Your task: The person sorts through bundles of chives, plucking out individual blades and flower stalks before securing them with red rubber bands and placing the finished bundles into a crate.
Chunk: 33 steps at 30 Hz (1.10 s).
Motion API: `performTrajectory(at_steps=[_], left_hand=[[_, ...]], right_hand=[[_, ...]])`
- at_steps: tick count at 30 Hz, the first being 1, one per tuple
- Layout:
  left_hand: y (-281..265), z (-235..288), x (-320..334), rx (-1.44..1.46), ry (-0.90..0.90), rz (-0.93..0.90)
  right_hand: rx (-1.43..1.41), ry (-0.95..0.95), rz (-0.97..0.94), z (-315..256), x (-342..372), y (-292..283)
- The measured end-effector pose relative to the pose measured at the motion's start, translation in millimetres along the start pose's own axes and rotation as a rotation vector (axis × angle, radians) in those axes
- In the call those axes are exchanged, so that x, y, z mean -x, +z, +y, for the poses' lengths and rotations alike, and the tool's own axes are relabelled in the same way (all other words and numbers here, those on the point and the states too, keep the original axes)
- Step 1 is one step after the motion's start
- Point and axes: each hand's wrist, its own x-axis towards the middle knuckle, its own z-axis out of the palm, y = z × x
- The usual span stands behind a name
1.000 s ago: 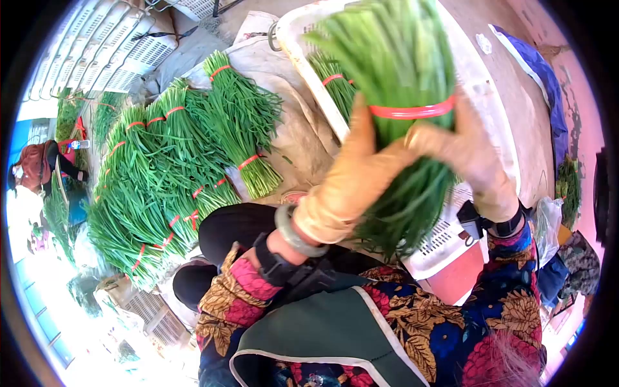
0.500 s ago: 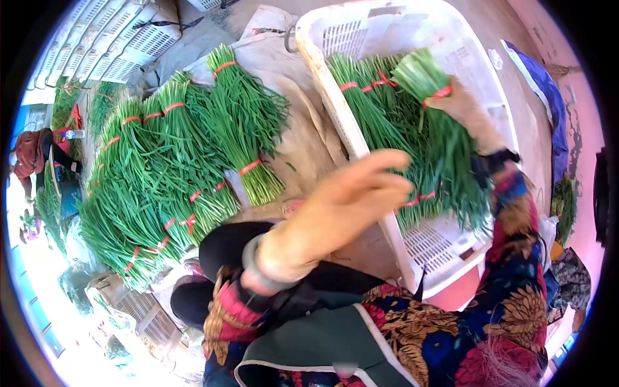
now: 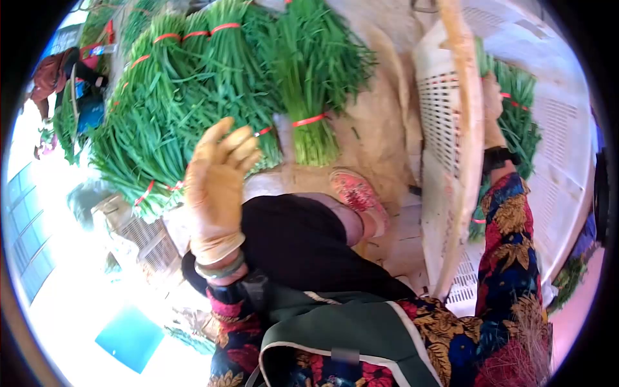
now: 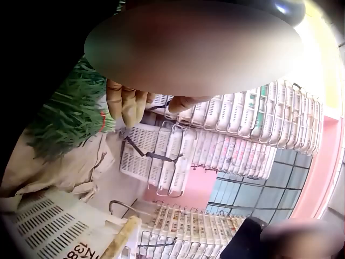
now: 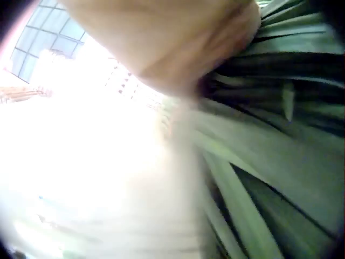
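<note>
My gloved left hand (image 3: 219,180) is raised over the black-trousered leg, holding nothing, its fingers loosely bent. Beside it lie banded bundles of garlic chives (image 3: 193,113), heaped on the ground sheet. My right hand (image 3: 492,113) reaches down inside the white plastic crate (image 3: 445,129), against the chives bundles (image 3: 521,132) there. The crate's near side hides part of this hand. In the right wrist view, the hand lies over long flat chive leaves (image 5: 280,162); its fingers are out of sight, so I cannot tell if they grip.
A flowered shoe (image 3: 361,197) stands on the sheet (image 3: 380,84) between the heap and the crate. Stacked white crates (image 4: 237,116) with wire handles show in the left wrist view. Another person (image 3: 61,77) is at far left, and a perforated crate (image 3: 142,232) sits at lower left.
The chives bundle went from both hands into the crate with the right hand. The left hand let go and moved left, away from the crate. The head view has swung left.
</note>
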Motion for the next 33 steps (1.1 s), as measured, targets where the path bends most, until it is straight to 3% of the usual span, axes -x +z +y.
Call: performTrajectory(at_steps=[1,4,7,9,12,14,16,19,20,21,22,23,24,27,28,32,33], left_hand=[[1.3,-4.9,-4.7,-0.022,-0.033,-0.019],[-1.9,-6.7,-9.0,-0.064,-0.016,0.006],[-9.3,-2.8,-6.3,-0.071,0.008,0.139],[-8.3,7.1,1.4,-0.048,0.080,0.153],[-19.9,8.5,13.3,-0.047,0.160,0.204],[-35.3,8.5,21.1,-0.033,0.168,0.279],[-52.4,7.4,27.2,-0.032,0.182,0.343],[-81.7,-1.7,38.5,0.010,0.178,0.386],[-86.2,-1.9,41.9,0.044,0.164,0.424],[-93.4,-2.2,46.0,0.047,0.162,0.451],[-101.0,-4.9,49.4,0.056,0.162,0.475],[-108.0,-7.5,51.8,0.068,0.166,0.501],[-113.1,-8.4,56.1,0.051,0.166,0.541],[-127.5,-5.9,69.2,0.063,0.155,0.603],[-133.8,-7.1,72.9,0.073,0.183,0.595],[-143.7,-10.2,78.0,0.059,0.191,0.582],[-145.4,-9.1,80.7,0.053,0.194,0.585]], right_hand=[[0.007,0.004,0.076,6.9,1.2,12.5],[0.084,0.072,0.065,15.0,-2.7,40.1],[-0.074,-0.021,-0.088,38.4,-21.2,38.5],[0.018,-0.121,-0.270,54.8,-46.7,25.5],[0.019,-0.475,0.059,64.0,-84.2,-27.7],[-0.298,-0.589,0.098,-1.3,-54.7,-114.9],[-0.679,-0.737,-0.139,-92.7,15.8,-190.4],[-0.374,-1.692,-0.244,-188.9,77.8,-140.4],[-0.202,-1.719,-0.408,-219.0,114.5,-108.6],[0.149,-1.843,-0.499,-244.6,147.2,-102.7],[0.353,-1.880,-0.457,-257.4,167.0,-69.3],[0.461,-1.935,-0.276,-268.6,180.9,-26.6],[0.498,-2.031,-0.059,-274.1,189.1,18.3],[0.635,-2.095,-0.106,-270.5,202.5,96.2],[0.522,-2.089,-0.023,-264.8,201.5,121.8],[0.414,-2.119,-0.032,-273.5,195.8,128.3],[0.483,-2.123,-0.110,-276.5,200.4,116.3]])
